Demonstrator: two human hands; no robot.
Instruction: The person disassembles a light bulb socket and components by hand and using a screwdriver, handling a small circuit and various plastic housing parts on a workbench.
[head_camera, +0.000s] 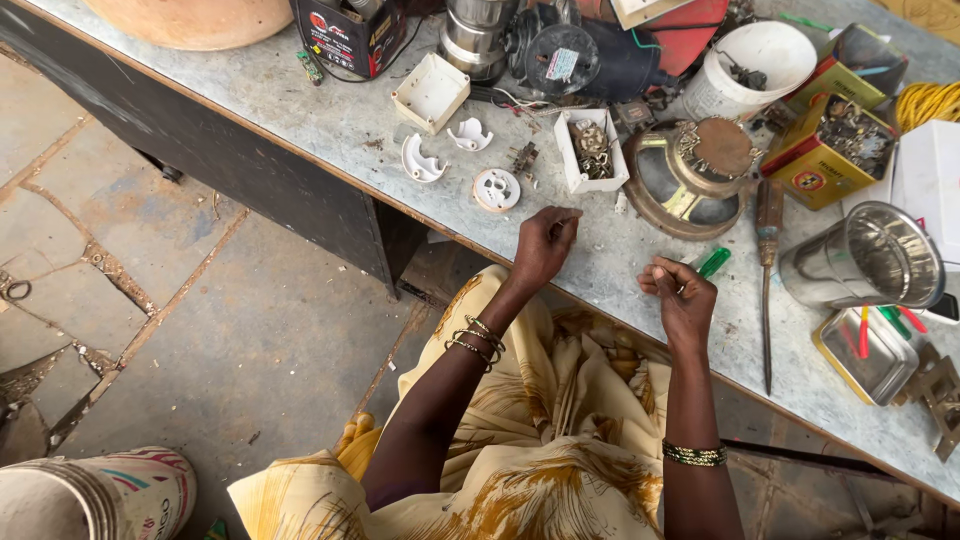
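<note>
I sit at a grey speckled workbench (300, 110). My left hand (543, 248) rests at the bench's front edge with thumb and fingertips pinched together; whatever lies between them is too small to make out. My right hand (684, 298) is closed around a green-handled screwdriver (714, 262), whose green end sticks out past the fingers. The two hands are about a hand's width apart. Just beyond the left hand stands a small white box of metal parts (590, 150).
A round brass-coloured housing (690, 185) sits behind the hands. A long wooden-handled screwdriver (768, 280), a steel cup (872, 255) and an open metal tin (868, 350) lie to the right. White plastic fitting pieces (496, 189) and a square white box (430, 92) lie to the left.
</note>
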